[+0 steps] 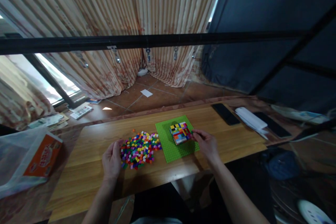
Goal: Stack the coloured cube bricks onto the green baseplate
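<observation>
A block build (180, 133) of small multicoloured bricks stands on a green studded baseplate (168, 152). My right hand (207, 144) is at the build's right side, with thumb and forefinger pinched together. A small dark green brick seems to be at those fingertips, partly hidden by them. To the left of the baseplate lies a loose pile of small coloured bricks (140, 148). At the pile's left edge my left hand (112, 159) rests on its side, fingers loosely extended and apart from the thumb, with nothing visible in it.
The wooden table (89, 154) also carries a black phone (225, 114) at the back right. Beyond it are a white folded item (251, 119) and a dark flat object (273, 124). A clear plastic bin (18, 161) with an orange label stands left. A black metal bar (157, 40) crosses ahead.
</observation>
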Motion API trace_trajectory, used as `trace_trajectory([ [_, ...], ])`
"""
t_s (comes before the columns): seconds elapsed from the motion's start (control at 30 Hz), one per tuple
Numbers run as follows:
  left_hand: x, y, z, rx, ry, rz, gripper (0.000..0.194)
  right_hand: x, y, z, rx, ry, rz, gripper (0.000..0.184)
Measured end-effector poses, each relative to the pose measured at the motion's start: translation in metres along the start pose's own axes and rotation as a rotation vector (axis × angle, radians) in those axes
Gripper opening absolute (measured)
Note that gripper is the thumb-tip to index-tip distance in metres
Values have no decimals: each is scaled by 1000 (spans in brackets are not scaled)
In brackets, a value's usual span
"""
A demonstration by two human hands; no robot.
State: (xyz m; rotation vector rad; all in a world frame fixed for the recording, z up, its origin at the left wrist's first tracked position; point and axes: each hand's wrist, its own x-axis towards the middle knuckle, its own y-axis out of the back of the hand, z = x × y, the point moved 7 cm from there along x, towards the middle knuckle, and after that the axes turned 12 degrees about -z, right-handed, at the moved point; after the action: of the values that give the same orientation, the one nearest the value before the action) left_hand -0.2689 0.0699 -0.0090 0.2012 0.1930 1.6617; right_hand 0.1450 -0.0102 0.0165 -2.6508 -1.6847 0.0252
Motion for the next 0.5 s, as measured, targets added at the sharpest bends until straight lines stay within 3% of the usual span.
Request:
trace_trajectory([
  [0.3, 1, 0, 1, 21, -10, 5, 42, 20, -26, -26, -430, 256, -210, 19],
  [0.5, -2, -2, 8, 34, -23, 3, 40, 33, -25, -21, -451, 264, -252, 16],
])
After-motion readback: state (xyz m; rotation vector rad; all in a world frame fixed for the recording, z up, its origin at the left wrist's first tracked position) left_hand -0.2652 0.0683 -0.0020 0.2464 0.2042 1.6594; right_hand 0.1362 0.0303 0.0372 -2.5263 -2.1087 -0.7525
